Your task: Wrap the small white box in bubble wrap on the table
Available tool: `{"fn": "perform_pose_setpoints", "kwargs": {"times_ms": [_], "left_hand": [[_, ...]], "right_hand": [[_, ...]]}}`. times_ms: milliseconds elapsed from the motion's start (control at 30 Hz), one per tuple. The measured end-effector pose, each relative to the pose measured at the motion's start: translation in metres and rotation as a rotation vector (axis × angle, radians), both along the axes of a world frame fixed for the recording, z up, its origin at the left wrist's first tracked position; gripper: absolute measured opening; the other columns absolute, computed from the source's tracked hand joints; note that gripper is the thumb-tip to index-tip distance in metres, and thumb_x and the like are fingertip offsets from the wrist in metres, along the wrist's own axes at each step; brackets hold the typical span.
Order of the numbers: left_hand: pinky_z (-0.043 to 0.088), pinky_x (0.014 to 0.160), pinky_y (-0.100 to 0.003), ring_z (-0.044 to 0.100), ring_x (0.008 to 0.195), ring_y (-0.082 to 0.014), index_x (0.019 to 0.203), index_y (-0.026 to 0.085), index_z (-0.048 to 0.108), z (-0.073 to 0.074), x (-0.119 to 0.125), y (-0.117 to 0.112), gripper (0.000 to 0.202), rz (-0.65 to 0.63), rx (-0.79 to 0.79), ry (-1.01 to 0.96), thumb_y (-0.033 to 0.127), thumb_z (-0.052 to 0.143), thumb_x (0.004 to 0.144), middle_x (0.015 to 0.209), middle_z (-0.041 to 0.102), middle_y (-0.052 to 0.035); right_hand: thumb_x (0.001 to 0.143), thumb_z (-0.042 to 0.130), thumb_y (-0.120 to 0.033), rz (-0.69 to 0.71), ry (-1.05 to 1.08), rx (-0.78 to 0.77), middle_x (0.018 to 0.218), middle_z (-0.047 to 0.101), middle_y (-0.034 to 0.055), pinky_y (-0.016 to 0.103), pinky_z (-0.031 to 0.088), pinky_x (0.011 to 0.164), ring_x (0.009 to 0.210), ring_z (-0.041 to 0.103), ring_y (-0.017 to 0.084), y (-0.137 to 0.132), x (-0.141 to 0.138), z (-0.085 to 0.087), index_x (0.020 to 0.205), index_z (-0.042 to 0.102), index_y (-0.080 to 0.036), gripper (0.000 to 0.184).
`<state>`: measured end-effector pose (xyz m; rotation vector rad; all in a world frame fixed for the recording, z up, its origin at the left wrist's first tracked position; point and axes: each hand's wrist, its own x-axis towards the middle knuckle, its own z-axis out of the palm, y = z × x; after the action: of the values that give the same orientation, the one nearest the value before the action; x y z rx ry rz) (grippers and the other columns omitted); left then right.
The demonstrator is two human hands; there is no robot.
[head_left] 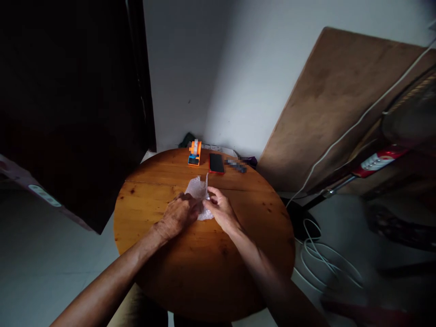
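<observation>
A crumpled sheet of clear bubble wrap (196,187) lies near the middle of the round wooden table, partly standing up between both hands. My left hand (179,211) is closed on its left side, fingers curled over the plastic. From the right, my right hand (220,206) pinches the wrap's edge between thumb and fingers. Whether anything lies inside the wrap cannot be made out. Beyond the hands stands an orange and blue tape dispenser (194,153) with a roll of tape on it.
A red-edged phone (216,163) and a blurred-out dark item (236,165) lie at the back of the wooden table (235,272). A brown board (327,104) leans on the wall. A standing fan (378,163) and a white cable (323,259) are at the right.
</observation>
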<state>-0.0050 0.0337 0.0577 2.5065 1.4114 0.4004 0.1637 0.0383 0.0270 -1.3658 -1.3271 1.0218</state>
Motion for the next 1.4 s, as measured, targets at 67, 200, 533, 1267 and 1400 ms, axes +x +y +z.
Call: {"fn": "perform_pose_setpoints", "kwargs": {"times_ms": [67,200,533,1267,1400], "left_hand": [[0.050,0.077,-0.033,0.062,0.098,-0.0251,0.102,0.017,0.071,0.001,0.000,0.001,0.023,0.004,-0.009,-0.021,0.021,0.053,0.089,0.102,0.070,-0.0121],[0.051,0.078,-0.033,0.064,0.094,-0.0245,0.097,0.014,0.071,-0.001,-0.001,0.003,0.021,0.014,-0.005,-0.063,0.017,0.054,0.085,0.098,0.070,-0.0137],[0.052,0.089,-0.040,0.063,0.103,-0.0273,0.134,0.012,0.053,-0.022,-0.004,0.006,0.058,0.028,-0.044,-0.361,0.016,0.060,0.077,0.110,0.069,-0.0149],[0.037,0.054,-0.021,0.047,0.058,-0.0094,0.095,0.015,0.064,-0.029,-0.008,0.011,0.025,0.167,-0.259,-0.661,0.020,0.063,0.071,0.068,0.055,0.0035],[0.041,0.057,-0.024,0.051,0.062,-0.0116,0.101,0.014,0.065,-0.035,-0.009,0.012,0.028,0.149,-0.226,-0.629,0.020,0.063,0.074,0.075,0.058,0.0003]], "right_hand": [[0.072,0.063,-0.027,0.007,0.019,-0.006,0.065,0.055,-0.0061,0.020,0.035,0.045,0.052,0.046,0.009,0.001,-0.005,0.001,0.128,0.054,-0.014,0.059],[0.072,0.062,-0.024,0.014,0.020,-0.009,0.067,0.056,-0.0057,0.019,0.036,0.043,0.051,0.046,0.008,0.003,-0.014,0.000,0.126,0.055,-0.014,0.056],[0.084,0.057,-0.023,0.149,-0.062,-0.091,0.084,0.067,-0.0001,0.018,0.040,0.041,0.041,0.048,0.003,-0.008,-0.014,0.016,0.138,0.050,-0.016,0.054],[0.078,0.060,-0.014,0.289,-0.747,0.209,0.125,0.065,0.0134,0.034,0.053,0.078,0.088,0.066,0.021,-0.027,-0.028,0.025,0.147,0.039,-0.021,0.073],[0.079,0.057,-0.018,0.181,-0.301,0.137,0.099,0.071,0.0045,0.026,0.052,0.063,0.068,0.060,0.012,-0.006,0.005,0.014,0.135,0.050,-0.021,0.058]]}}
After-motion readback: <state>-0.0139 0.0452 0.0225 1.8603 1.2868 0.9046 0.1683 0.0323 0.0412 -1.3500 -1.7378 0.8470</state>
